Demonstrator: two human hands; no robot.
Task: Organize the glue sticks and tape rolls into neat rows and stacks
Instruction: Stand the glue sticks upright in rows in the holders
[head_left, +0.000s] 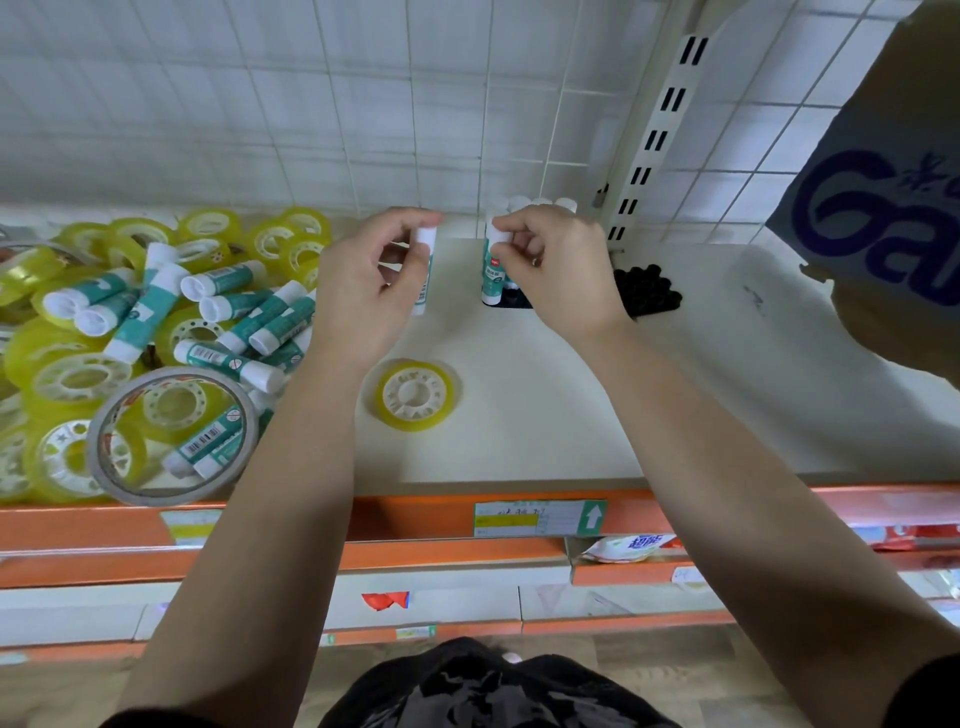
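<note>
My left hand (363, 286) grips an upright white-and-teal glue stick (423, 275) by its cap, above the shelf. To its right my right hand (556, 265) pinches the cap of a second upright glue stick (491, 270). Behind that hand several white caps of standing glue sticks (540, 203) line the back wall. A jumbled pile of glue sticks (228, 312) and yellow tape rolls (78, 374) covers the shelf's left part. One yellow tape roll (414, 394) lies flat alone near the middle. A large clear tape ring (171, 434) sits at the pile's front.
The white shelf (623, 389) has an orange front rail (415, 514) with price labels. A cluster of small black items (647, 291) sits right of my right hand. A cardboard box (883, 208) hangs over the right end. A slotted upright (657, 135) stands at the back.
</note>
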